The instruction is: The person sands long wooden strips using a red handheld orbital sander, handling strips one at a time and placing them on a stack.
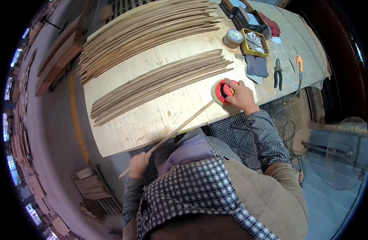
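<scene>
A long thin wooden strip (180, 129) slants across the table's near edge, its lower end sticking out past my left hand (140, 164). The fingers of that hand are closed around it. My right hand (243, 96) grips a round red hand sanding pad (220, 91) with a pale rim. The pad rests over the strip's far end, which it hides. Beyond them, a smaller bundle of wooden strips (156, 86) lies on the pale wooden tabletop (152, 132). Farther back lies a larger bundle of strips (148, 36).
To the right are pliers (278, 74), an orange-handled air gun (299, 64) with a hose, a dark pad (256, 66), a yellow tin (244, 48), a round can (233, 39) and black boxes (248, 18). Stacked boards (66, 60) stand left of the table. A fan (336, 154) is at right.
</scene>
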A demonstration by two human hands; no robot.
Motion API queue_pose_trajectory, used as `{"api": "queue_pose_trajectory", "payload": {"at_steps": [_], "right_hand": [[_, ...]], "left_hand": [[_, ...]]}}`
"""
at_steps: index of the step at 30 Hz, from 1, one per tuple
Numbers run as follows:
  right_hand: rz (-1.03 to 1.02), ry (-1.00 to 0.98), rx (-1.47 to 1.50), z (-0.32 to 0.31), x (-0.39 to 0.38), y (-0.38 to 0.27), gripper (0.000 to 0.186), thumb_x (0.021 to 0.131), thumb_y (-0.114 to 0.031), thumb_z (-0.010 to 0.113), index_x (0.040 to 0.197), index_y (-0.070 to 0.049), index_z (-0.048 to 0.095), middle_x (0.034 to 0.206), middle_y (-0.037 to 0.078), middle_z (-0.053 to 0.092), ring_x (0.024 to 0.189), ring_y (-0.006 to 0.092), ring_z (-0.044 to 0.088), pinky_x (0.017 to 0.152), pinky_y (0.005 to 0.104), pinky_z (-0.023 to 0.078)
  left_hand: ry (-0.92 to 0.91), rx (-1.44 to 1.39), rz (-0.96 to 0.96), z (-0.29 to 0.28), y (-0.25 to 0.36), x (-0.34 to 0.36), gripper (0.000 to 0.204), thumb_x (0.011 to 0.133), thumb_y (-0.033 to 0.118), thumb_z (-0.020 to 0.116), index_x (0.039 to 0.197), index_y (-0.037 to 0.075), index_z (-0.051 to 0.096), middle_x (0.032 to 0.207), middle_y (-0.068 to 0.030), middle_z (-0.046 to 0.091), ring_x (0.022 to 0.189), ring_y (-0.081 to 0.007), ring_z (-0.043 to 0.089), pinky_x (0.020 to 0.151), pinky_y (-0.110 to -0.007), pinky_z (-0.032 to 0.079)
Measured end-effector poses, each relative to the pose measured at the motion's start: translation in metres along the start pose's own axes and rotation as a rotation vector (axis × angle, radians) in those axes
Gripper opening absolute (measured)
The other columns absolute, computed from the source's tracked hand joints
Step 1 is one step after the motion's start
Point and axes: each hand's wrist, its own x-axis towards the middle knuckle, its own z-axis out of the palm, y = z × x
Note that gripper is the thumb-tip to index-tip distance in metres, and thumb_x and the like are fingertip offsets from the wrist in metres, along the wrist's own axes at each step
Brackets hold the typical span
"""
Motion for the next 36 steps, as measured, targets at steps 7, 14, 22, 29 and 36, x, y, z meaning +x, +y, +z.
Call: {"api": "queue_pose_trajectory", "payload": {"at_steps": [7, 14, 22, 29, 36], "right_hand": [[-0.289, 0.126, 0.046, 0.02, -0.026, -0.029, 0.061, 0.064, -0.027, 0.069, 0.123, -0.032, 0.052, 0.093, 0.019, 0.053, 0.074, 0.0388, 0.061, 0.067, 0.0438, 0.052], [0.136, 0.057, -0.021, -0.03, 0.0, -0.043, 0.07, 0.061, -0.029, 0.072, 0.126, -0.031, 0.048, 0.096, 0.017, 0.053, 0.082, 0.0376, 0.059, 0.072, 0.0429, 0.051], [-0.432, -0.02, 0.165, 0.035, -0.034, -0.101, 0.061, 0.067, -0.024, 0.069, 0.124, -0.03, 0.049, 0.1, 0.021, 0.054, 0.081, 0.0378, 0.06, 0.071, 0.0426, 0.051], [-0.671, -0.198, 0.348, 0.071, -0.064, -0.173, 0.046, 0.076, -0.019, 0.059, 0.12, -0.031, 0.051, 0.094, 0.02, 0.054, 0.077, 0.0361, 0.06, 0.064, 0.0431, 0.051], [-0.477, -0.084, 0.088, 0.016, -0.037, -0.127, 0.047, 0.074, -0.024, 0.063, 0.12, -0.029, 0.054, 0.099, 0.02, 0.056, 0.075, 0.0366, 0.06, 0.066, 0.0419, 0.051]], "left_hand": [[-0.015, 0.017, 0.007, -0.004, 0.0, 0.002, 0.04, 0.09, 0.04, 0.044, 0.07, 0.008, 0.055, 0.065, -0.0181, 0.059, 0.063, -0.0386, 0.058, 0.058, -0.049, 0.045], [-0.044, -0.005, 0.062, 0.011, 0.002, 0.007, 0.04, 0.092, 0.04, 0.041, 0.075, 0.007, 0.056, 0.07, -0.0192, 0.06, 0.067, -0.0408, 0.057, 0.06, -0.052, 0.043], [-0.052, -0.042, -0.091, -0.01, 0.033, 0.021, 0.043, 0.091, 0.043, 0.043, 0.074, 0.007, 0.059, 0.068, -0.0187, 0.062, 0.065, -0.0395, 0.06, 0.059, -0.051, 0.045], [-0.1, -0.041, -0.076, -0.027, 0.046, 0.017, 0.037, 0.092, 0.042, 0.042, 0.084, 0.012, 0.062, 0.074, -0.0155, 0.063, 0.067, -0.0387, 0.061, 0.06, -0.051, 0.047], [-0.216, -0.008, -0.001, -0.03, 0.041, 0.023, 0.038, 0.092, 0.043, 0.039, 0.089, 0.014, 0.063, 0.081, -0.0162, 0.064, 0.079, -0.0394, 0.061, 0.067, -0.05, 0.048]]}}
